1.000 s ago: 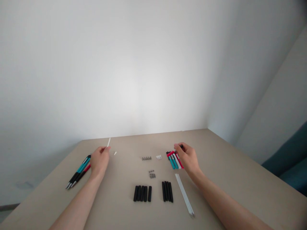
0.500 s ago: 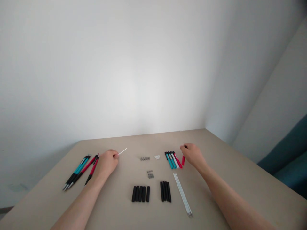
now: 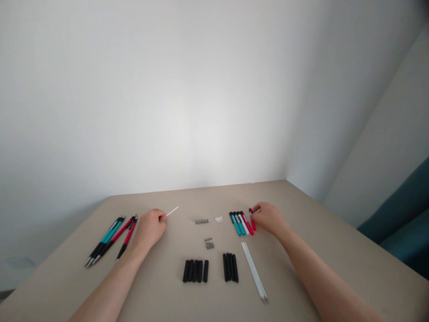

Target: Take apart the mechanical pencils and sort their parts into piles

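Note:
My left hand (image 3: 149,228) rests on the table with fingers curled around a thin white refill (image 3: 172,211) that sticks out to the right. Just to its left lie several assembled pens (image 3: 110,237), teal and red with black grips. My right hand (image 3: 270,218) pinches a short red pen barrel (image 3: 252,221) with a black end, placing it against the right side of a row of coloured barrels (image 3: 239,222), teal, white and red.
On the beige table (image 3: 335,250) lie small metal tips (image 3: 202,221), white caps (image 3: 219,219), springs (image 3: 209,243), two groups of black grip sleeves (image 3: 196,270) (image 3: 230,267) and several white refills (image 3: 254,273). A white wall stands behind; a teal seat (image 3: 398,228) is at the right.
My left hand moved right with the white refill, uncovering the pens beside it. My right hand lifted a red barrel out of the row, then brought it back against the row's right side.

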Demonstrator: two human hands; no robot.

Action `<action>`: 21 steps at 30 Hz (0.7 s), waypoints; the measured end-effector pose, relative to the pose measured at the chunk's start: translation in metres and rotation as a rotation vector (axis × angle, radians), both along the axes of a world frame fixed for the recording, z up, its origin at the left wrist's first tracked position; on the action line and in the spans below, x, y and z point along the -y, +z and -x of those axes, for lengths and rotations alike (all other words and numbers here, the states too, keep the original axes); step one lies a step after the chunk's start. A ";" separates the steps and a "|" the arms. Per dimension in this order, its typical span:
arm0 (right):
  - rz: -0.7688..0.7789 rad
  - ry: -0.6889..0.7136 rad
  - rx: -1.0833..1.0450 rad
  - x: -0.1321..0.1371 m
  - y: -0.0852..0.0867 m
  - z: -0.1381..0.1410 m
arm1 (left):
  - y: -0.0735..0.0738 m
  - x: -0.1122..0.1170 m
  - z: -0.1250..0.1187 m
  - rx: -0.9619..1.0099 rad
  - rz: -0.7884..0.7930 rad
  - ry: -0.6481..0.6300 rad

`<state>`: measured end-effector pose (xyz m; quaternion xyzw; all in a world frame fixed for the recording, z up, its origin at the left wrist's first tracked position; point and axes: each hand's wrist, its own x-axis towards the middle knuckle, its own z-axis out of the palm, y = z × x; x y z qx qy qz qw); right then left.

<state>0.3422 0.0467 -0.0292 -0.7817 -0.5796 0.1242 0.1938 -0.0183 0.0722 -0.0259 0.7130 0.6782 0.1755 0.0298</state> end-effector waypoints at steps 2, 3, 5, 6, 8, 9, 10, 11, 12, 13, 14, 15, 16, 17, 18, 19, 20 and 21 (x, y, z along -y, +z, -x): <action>0.006 0.014 -0.001 0.000 0.001 0.001 | 0.000 0.000 -0.001 -0.004 0.000 -0.001; 0.008 0.022 -0.002 0.000 0.001 0.001 | 0.001 0.000 -0.001 -0.005 -0.001 -0.001; 0.011 0.037 -0.008 0.000 0.001 0.003 | 0.001 0.001 -0.002 -0.007 -0.002 -0.003; 0.012 0.043 -0.011 0.000 0.001 0.003 | 0.001 0.001 -0.003 -0.007 -0.002 -0.006; 0.015 0.052 -0.016 0.000 0.000 0.004 | 0.002 0.001 -0.003 -0.006 -0.001 -0.011; 0.016 0.055 -0.016 0.001 0.000 0.004 | 0.002 0.001 -0.003 -0.006 -0.002 -0.012; 0.017 0.054 -0.015 0.001 0.000 0.005 | 0.002 0.001 -0.003 -0.005 -0.003 -0.012; 0.017 0.052 -0.013 0.001 0.000 0.005 | 0.002 0.001 -0.003 -0.004 -0.003 -0.012; 0.016 0.048 -0.011 0.001 0.001 0.005 | 0.001 0.001 -0.003 -0.003 -0.004 -0.011; 0.015 0.043 -0.008 0.002 0.001 0.004 | 0.001 0.001 -0.003 -0.002 -0.005 -0.010; 0.014 0.037 -0.004 0.002 0.001 0.004 | 0.000 0.000 -0.002 -0.002 -0.005 -0.009; 0.013 0.030 0.000 0.002 0.002 0.004 | 0.000 0.000 -0.002 -0.002 -0.005 -0.008; 0.013 0.024 0.004 0.003 0.002 0.004 | -0.001 0.000 -0.002 -0.003 -0.005 -0.006; 0.013 0.020 0.008 0.003 0.002 0.004 | -0.001 0.000 -0.002 -0.004 -0.006 -0.005; 0.012 0.017 0.011 0.003 0.003 0.004 | -0.001 0.000 -0.002 -0.006 -0.007 -0.005; 0.012 0.015 0.012 0.004 0.003 0.004 | -0.001 0.000 -0.002 -0.007 -0.008 -0.006; 0.011 0.015 0.013 0.004 0.003 0.005 | -0.001 0.000 -0.002 -0.009 -0.009 -0.007; 0.009 0.015 0.013 0.004 0.004 0.005 | -0.001 0.000 -0.002 -0.010 -0.010 -0.007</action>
